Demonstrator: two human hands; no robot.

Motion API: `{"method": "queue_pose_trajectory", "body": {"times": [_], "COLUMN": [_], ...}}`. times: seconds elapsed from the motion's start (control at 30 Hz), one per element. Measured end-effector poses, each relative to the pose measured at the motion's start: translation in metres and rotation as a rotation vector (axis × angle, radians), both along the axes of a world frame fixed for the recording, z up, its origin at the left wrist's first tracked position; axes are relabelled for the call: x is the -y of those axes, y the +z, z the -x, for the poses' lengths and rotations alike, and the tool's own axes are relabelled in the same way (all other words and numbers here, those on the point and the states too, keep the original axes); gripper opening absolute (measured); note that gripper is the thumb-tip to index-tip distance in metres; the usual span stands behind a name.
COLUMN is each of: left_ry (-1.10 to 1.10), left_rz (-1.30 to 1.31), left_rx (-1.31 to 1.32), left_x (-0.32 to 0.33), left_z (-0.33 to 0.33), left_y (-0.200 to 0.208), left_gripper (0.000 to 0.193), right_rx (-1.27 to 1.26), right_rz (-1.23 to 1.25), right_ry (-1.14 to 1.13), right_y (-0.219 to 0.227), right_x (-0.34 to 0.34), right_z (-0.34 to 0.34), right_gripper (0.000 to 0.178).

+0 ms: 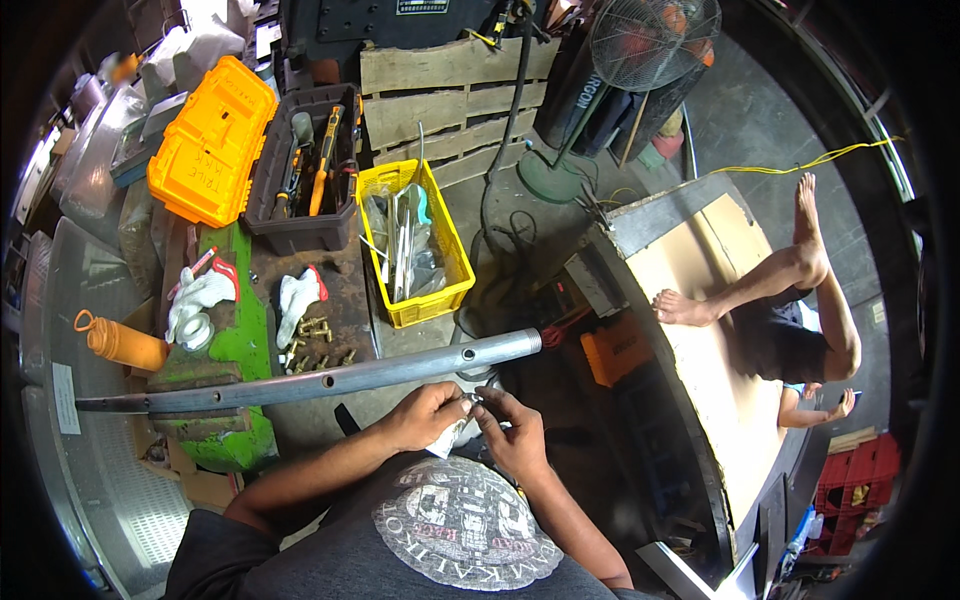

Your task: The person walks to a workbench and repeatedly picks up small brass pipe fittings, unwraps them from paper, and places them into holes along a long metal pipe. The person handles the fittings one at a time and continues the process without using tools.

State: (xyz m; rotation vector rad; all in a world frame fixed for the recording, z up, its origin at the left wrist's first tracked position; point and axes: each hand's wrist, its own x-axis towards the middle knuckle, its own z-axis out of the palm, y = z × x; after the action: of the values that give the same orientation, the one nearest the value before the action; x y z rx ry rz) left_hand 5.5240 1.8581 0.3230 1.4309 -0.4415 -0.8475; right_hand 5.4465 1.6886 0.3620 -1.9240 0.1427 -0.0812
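Close to my chest, my left hand (428, 418) and my right hand (512, 432) meet, both with fingers pinched. Between the fingertips is a small shiny thing (473, 399), too small to name. A white scrap (446, 440), paper or thin plastic, hangs below my left fingers. Just beyond my hands lies a long grey metal pipe (400, 370) with several holes along it and a threaded right end. It rests across a green metal stand (245, 300). Several brass fittings (318, 328) lie behind the pipe, beside a white glove with a red cuff (298, 300).
Another glove (207, 295), a white tape roll (196, 332) and an orange bottle (125, 343) are at left. Behind stand an open toolbox (300, 225) and a yellow crate (440, 305). A person (790, 300) lies on the cardboard-topped table (690, 400) at right; a fan (655, 40) stands beyond.
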Motion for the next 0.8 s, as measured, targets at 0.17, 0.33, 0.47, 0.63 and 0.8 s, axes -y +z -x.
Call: {"method": "queue_pose_trajectory", "body": {"times": [0.17, 0.33, 0.47, 0.63, 0.8], "left_ry": [0.011, 0.018, 0.253, 0.563, 0.68], "left_rz": [-0.186, -0.293, -0.472, -0.619, -0.809], "left_rx": [0.264, 0.42, 0.537, 0.417, 0.445], "left_x": [-0.006, -0.017, -0.049, -0.09, -0.115], "left_z": [-0.007, -0.012, -0.041, -0.096, -0.137], "left_y": [-0.005, -0.014, -0.069, -0.047, -0.082], "left_gripper": [0.021, 0.022, 0.02, 0.02, 0.023], "right_rx": [0.09, -0.182, -0.452, -0.437, -0.46], "right_rz": [0.264, -0.202, -0.776, -0.864, -0.847], "right_ry": [0.145, 0.243, 0.279, 0.281, 0.32], "right_y": [0.007, -0.015, -0.008, -0.008, -0.009], "right_x": [0.003, 0.016, 0.033, 0.041, 0.037], "right_z": [-0.003, 0.006, 0.002, -0.001, -0.006], "right_gripper": [0.039, 0.043, 0.044, 0.039, 0.035]}}
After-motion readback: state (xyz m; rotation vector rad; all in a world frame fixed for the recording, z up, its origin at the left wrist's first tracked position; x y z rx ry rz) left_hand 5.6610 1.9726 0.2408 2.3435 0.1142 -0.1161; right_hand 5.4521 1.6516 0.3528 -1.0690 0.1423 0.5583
